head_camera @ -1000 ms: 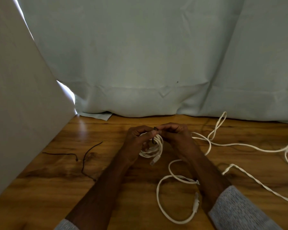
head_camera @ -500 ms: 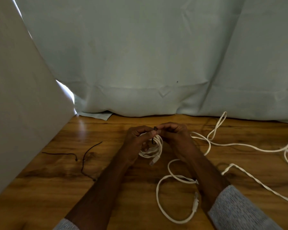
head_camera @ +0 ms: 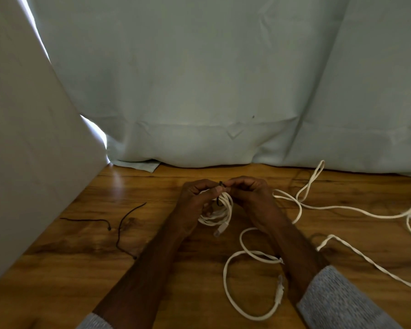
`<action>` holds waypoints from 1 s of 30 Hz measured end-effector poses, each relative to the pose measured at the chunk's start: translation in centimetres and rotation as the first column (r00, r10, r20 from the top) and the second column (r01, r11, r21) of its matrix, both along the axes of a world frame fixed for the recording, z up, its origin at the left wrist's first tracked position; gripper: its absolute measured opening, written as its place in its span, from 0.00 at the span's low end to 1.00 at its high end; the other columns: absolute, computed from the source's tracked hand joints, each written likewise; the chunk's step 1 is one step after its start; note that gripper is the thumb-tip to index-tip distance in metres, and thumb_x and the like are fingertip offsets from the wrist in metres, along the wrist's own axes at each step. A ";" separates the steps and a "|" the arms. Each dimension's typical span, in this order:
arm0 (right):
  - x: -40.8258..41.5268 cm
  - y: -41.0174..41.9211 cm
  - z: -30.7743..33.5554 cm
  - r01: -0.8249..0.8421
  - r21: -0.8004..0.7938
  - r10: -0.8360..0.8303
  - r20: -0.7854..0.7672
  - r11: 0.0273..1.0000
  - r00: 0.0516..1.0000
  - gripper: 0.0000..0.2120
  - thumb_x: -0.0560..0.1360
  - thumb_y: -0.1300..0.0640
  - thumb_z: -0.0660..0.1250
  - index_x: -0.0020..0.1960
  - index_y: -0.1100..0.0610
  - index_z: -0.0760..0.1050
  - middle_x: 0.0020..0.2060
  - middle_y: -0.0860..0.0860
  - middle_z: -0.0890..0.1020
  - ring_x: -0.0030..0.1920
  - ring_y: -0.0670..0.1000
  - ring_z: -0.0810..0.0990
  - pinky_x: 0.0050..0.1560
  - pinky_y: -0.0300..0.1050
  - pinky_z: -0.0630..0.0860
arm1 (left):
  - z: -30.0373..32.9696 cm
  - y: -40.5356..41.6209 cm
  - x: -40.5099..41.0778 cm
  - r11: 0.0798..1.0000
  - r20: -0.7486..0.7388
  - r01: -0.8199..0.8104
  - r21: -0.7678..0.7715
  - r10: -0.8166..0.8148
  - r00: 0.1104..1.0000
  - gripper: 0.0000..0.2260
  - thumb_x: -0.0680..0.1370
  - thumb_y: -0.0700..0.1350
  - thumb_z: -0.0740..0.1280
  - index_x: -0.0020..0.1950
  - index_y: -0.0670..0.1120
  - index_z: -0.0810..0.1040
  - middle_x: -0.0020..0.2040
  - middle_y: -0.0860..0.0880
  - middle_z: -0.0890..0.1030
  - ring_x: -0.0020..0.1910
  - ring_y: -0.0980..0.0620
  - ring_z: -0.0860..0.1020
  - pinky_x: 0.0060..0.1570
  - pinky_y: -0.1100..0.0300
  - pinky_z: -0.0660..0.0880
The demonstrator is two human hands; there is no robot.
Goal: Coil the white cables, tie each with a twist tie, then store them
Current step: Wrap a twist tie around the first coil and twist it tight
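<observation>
A coiled white cable hangs between my hands over the wooden table, its plug dangling at the bottom. My left hand grips the coil, thumb and fingers curled round it. My right hand pinches a black twist tie that wraps the top of the coil. A second loose white cable loops on the table under my right forearm. A third long white cable sprawls to the right.
Two spare black twist ties lie on the table to the left. A white board leans along the left side. A pale curtain hangs down to the table's far edge.
</observation>
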State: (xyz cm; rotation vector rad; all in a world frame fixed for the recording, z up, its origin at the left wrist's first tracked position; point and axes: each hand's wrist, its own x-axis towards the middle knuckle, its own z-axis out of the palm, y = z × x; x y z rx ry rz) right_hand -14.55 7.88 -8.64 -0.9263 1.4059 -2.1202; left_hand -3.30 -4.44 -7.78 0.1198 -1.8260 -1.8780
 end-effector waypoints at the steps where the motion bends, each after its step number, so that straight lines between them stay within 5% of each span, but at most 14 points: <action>1: 0.0 0.0 0.0 0.002 -0.004 -0.002 0.002 1.000 1.000 0.11 0.71 0.74 0.69 0.45 0.61 0.85 0.43 0.58 0.87 0.45 0.57 0.86 0.50 0.50 0.82 | 0.0 0.0 0.0 1.000 0.004 0.000 0.002 0.000 1.000 0.11 0.78 0.37 0.67 0.43 0.48 0.86 0.37 0.49 0.83 0.24 0.58 0.73 0.24 0.64 0.67; 6: 0.2 -0.2 0.0 -0.001 -0.012 0.001 0.012 1.000 1.000 0.09 0.72 0.75 0.68 0.48 0.67 0.82 0.42 0.58 0.87 0.44 0.56 0.86 0.49 0.48 0.82 | -0.1 0.0 0.0 1.000 0.015 0.004 0.019 -0.004 1.000 0.12 0.78 0.38 0.67 0.42 0.50 0.87 0.34 0.49 0.82 0.23 0.57 0.72 0.24 0.64 0.66; 11: 0.4 -0.2 0.1 -0.025 -0.019 0.024 -0.029 1.000 0.999 0.09 0.68 0.69 0.72 0.45 0.59 0.85 0.43 0.58 0.87 0.45 0.56 0.86 0.46 0.45 0.82 | 0.1 0.0 0.0 0.997 0.007 0.022 0.078 -0.022 1.000 0.08 0.78 0.35 0.65 0.44 0.39 0.83 0.28 0.51 0.80 0.20 0.59 0.70 0.21 0.67 0.64; 16: 0.5 -0.2 0.1 -0.052 -0.025 0.051 -0.040 0.998 0.998 0.09 0.67 0.66 0.72 0.45 0.57 0.86 0.44 0.57 0.87 0.45 0.55 0.86 0.46 0.45 0.82 | -0.1 -0.2 -0.2 0.991 0.011 0.045 0.125 -0.047 0.999 0.07 0.72 0.42 0.68 0.39 0.44 0.86 0.24 0.51 0.76 0.18 0.59 0.66 0.21 0.68 0.61; 30: 0.8 -0.6 0.0 -0.068 -0.023 0.069 0.016 0.997 0.998 0.11 0.73 0.71 0.68 0.50 0.61 0.83 0.44 0.55 0.87 0.45 0.52 0.86 0.44 0.42 0.81 | -0.1 -0.2 -0.2 0.987 -0.012 0.063 0.149 -0.061 0.998 0.07 0.71 0.42 0.68 0.36 0.45 0.85 0.22 0.51 0.73 0.18 0.59 0.65 0.21 0.68 0.61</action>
